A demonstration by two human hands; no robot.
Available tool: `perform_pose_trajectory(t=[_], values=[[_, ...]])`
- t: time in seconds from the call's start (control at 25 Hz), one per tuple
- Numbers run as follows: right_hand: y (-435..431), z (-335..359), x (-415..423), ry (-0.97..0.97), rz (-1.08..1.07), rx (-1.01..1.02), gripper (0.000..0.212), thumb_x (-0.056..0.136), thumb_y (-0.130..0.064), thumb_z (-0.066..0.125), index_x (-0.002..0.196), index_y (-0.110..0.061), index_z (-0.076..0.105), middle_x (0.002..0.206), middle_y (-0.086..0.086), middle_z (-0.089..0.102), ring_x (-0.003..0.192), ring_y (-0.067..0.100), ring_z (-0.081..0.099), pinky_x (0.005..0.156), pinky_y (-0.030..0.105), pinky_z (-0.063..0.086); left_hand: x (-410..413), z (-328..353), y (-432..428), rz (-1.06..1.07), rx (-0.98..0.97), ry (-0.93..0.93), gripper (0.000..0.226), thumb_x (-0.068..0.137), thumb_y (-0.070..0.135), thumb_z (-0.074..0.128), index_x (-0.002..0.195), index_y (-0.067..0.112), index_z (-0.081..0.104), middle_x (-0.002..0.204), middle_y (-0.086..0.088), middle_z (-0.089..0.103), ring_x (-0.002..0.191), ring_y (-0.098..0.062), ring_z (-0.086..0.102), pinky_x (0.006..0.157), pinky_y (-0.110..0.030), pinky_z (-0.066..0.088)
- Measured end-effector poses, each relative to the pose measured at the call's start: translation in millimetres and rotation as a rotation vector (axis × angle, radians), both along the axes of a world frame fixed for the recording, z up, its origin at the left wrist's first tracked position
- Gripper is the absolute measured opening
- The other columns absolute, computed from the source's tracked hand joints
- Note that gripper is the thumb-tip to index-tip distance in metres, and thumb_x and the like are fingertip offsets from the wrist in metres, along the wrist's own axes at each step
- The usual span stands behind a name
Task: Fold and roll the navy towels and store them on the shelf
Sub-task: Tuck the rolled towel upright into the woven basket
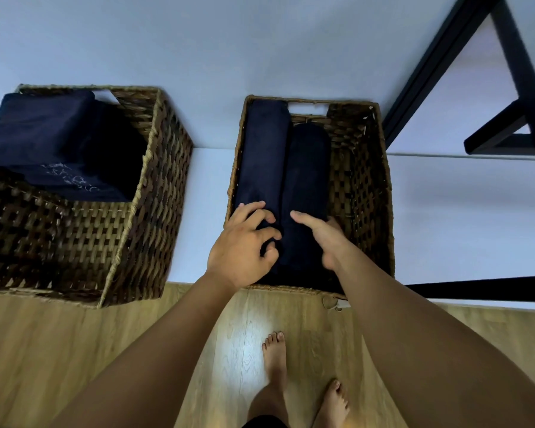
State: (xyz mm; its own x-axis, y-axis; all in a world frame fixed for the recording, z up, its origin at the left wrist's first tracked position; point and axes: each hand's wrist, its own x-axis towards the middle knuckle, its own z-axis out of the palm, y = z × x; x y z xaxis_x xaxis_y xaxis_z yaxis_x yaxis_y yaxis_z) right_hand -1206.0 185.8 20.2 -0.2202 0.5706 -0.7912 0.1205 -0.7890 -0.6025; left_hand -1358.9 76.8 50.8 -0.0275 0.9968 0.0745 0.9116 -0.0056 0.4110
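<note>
Fingers of the left hand (241, 242) curl onto the near end of the left rolled towel (261, 152), while the right hand (322, 234) lies half open, thumb on top, against the second roll (306, 180) in the right basket (360, 180). To seat them well, I would press both rolls down and leftward together so neither unwinds, leaving room on the right for the folded towels (40, 140) waiting in the left basket (155, 193).

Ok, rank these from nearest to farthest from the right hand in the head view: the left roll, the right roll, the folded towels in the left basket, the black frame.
1. Right roll: under the right hand, touching it.
2. Left roll: just left of it, under the left hand.
3. Folded towels and black frame: far left and upper right, too close to call.
</note>
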Motion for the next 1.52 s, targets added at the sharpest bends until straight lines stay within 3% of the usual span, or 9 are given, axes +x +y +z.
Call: perform_pose_trajectory(t=[0.2, 0.44, 0.52, 0.68, 0.76, 0.92, 1.12, 1.28, 1.52], values=[[4.2, -5.2, 18.6, 0.134, -0.076, -0.138, 0.094, 0.047, -0.039, 0.091, 0.132, -0.019, 0.054, 0.119, 0.01, 0.069, 0.105, 0.031, 0.068, 0.085, 0.053, 0.056, 0.1, -1.4, 0.7, 0.002, 0.004, 0.013, 0.025, 0.085, 0.024, 0.055, 0.098, 0.021, 0.076, 0.118, 0.006, 0.06, 0.136, -0.019, 0.038, 0.114, -0.049, 0.033], [8.0, 6.5, 25.2, 0.228, 0.019, -0.2, 0.045, 0.078, -0.035, 0.07, 0.119, -0.014, 0.066, 0.116, 0.01, 0.07, 0.11, 0.029, 0.065, 0.096, 0.045, 0.05, 0.4, 1.1, 1.6, -0.024, -0.016, 0.086, 0.033, 0.086, 0.029, 0.047, 0.104, 0.022, 0.075, 0.12, 0.006, 0.058, 0.136, -0.021, 0.036, 0.114, -0.048, 0.033], [14.3, 5.8, 21.1, 0.128, 0.056, -0.146, 0.053, 0.071, -0.036, 0.07, 0.121, -0.019, 0.063, 0.121, 0.007, 0.067, 0.111, 0.028, 0.062, 0.099, 0.047, 0.047, 0.7, 2.1, 1.5, -0.028, -0.025, 0.098, 0.036, 0.087, 0.03, 0.046, 0.105, 0.023, 0.076, 0.121, 0.006, 0.057, 0.137, -0.021, 0.035, 0.114, -0.048, 0.032], [18.8, 7.6, 6.8, -0.016, 0.133, -0.034, 0.112, 0.042, -0.057, 0.085, 0.141, -0.024, 0.044, 0.141, -0.002, 0.051, 0.123, 0.024, 0.051, 0.106, 0.048, 0.039, 0.6, 1.6, 1.5, -0.043, -0.032, 0.1, 0.039, 0.087, 0.029, 0.044, 0.106, 0.025, 0.077, 0.123, 0.005, 0.056, 0.137, -0.022, 0.033, 0.111, -0.05, 0.036], [13.2, 3.7, 3.3, -0.068, 0.165, 0.034, 0.126, 0.044, -0.057, 0.09, 0.15, -0.025, 0.028, 0.143, -0.005, 0.044, 0.13, 0.024, 0.045, 0.109, 0.048, 0.038, -0.2, 0.8, 1.6, -0.057, -0.046, 0.112, 0.039, 0.088, 0.029, 0.043, 0.109, 0.027, 0.076, 0.124, 0.005, 0.054, 0.138, -0.022, 0.032, 0.111, -0.05, 0.036], [11.2, -13.1, 6.3, 0.022, 0.118, -0.095, 0.104, 0.046, -0.033, 0.091, 0.139, -0.024, 0.046, 0.131, 0.005, 0.06, 0.115, 0.028, 0.059, 0.097, 0.049, 0.048, 1.0, 0.1, 2.0, -0.056, -0.065, 0.138, 0.04, 0.088, 0.032, 0.042, 0.111, 0.031, 0.075, 0.126, 0.006, 0.052, 0.139, -0.022, 0.029, 0.114, -0.05, 0.032], [29.0, -6.1, 8.2, -0.079, 0.294, -0.186, 0.081, 0.054, -0.019, 0.079, 0.13, -0.015, 0.052, 0.13, 0.011, 0.057, 0.116, 0.03, 0.054, 0.105, 0.048, 0.04, 1.4, 2.7, 1.6, -0.036, -0.085, 0.147, 0.041, 0.088, 0.031, 0.046, 0.123, 0.027, 0.068, 0.14, 0.002, 0.045, 0.143, -0.021, 0.027, 0.115, -0.048, 0.032], [24.7, -5.4, 6.1, -0.259, 0.292, 0.055, 0.104, 0.071, -0.015, 0.073, 0.155, -0.016, 0.012, 0.154, 0.009, 0.031, 0.137, 0.031, 0.035, 0.107, 0.038, 0.034, 5.8, 4.4, 3.9, 0.045, -0.169, 0.206, 0.055, 0.089, 0.036, 0.045, 0.143, 0.026, 0.048, 0.163, -0.002, 0.015, 0.152, -0.02, 0.002, 0.122, -0.043, 0.019], [10.2, -24.8, -11.3, -0.486, 0.448, 0.161, 0.122, 0.08, -0.04, 0.076, 0.152, -0.023, -0.02, 0.162, 0.011, 0.012, 0.143, 0.031, 0.027, 0.115, 0.042, 0.029, 9.7, 1.1, 10.7, -0.044, -0.325, 0.37, 0.061, 0.096, 0.039, 0.029, 0.155, 0.024, 0.022, 0.164, -0.01, -0.015, 0.149, -0.028, -0.021, 0.123, -0.044, -0.006]])
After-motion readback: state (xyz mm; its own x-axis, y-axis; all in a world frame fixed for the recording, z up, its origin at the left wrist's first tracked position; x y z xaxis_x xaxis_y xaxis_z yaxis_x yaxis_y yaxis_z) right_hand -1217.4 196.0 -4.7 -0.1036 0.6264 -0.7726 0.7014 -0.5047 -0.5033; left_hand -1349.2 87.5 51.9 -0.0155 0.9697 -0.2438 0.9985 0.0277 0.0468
